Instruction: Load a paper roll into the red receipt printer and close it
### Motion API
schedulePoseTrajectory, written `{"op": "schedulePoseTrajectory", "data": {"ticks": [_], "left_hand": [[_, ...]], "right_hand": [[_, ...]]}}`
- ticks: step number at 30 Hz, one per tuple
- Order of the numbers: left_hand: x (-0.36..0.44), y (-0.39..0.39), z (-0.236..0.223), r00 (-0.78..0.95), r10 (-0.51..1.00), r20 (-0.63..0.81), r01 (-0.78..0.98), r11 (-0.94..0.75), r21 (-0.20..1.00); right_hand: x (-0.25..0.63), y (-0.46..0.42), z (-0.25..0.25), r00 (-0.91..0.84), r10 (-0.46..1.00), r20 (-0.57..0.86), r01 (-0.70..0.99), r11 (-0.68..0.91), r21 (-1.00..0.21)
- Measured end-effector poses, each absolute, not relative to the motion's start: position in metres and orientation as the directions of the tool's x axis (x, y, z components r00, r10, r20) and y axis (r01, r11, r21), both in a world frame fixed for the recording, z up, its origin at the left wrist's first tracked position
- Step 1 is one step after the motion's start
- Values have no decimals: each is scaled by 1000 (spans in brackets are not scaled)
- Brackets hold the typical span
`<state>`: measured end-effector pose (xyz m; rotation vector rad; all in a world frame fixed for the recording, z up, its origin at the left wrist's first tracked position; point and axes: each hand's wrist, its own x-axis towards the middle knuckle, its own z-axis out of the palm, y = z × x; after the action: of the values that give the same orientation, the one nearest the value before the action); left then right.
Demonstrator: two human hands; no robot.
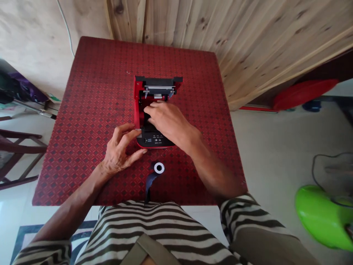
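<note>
A red and black printer (156, 140), likely for labels or receipts, stands on the table with its lid (158, 81) raised. My left hand (121, 147) grips its front left corner, fingers on the side and thumb against the front edge. Inside the open compartment are the bent fingers of my right hand (168, 119); its fingertips are partly hidden, and what they hold cannot be made out. In front of the printer sits a small dark roll (159, 168) with a white end, its loose dark strip trailing to the table's near edge.
A red patterned cloth covers the table (96, 81). Wooden boards (187, 22) rise behind it. To the left is a dark wooden chair (19, 147); to the right, a bright green plastic object (320, 217) and a cable (314, 162) lie on the floor.
</note>
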<state>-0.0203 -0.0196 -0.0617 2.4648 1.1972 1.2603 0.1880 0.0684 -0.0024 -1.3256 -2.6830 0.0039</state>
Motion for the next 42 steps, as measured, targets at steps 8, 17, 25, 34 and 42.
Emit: {"op": "schedulePoseTrajectory", "data": {"ticks": [8,17,25,34,42], "left_hand": [[-20,-20,-64,319,712,625,585,-667,461],[-20,-17,-62,331,706,626,585,-674,451],[-21,-16,-62,334,695,637,572,-687,449],[-22,-16,-61,342,714,611,563,-676,475],[-21,-17,-59,344,723,599,557,-671,490]], "right_hand": [[189,75,8,-655,754,42,753,657,-44],[246,18,40,-335,834,438,779,506,-369],[305,35,-67,185,948,260,584,107,-805],[303,14,-79,178,956,235,635,71,-769],[270,-87,-38,-179,982,62,573,156,-805]]}}
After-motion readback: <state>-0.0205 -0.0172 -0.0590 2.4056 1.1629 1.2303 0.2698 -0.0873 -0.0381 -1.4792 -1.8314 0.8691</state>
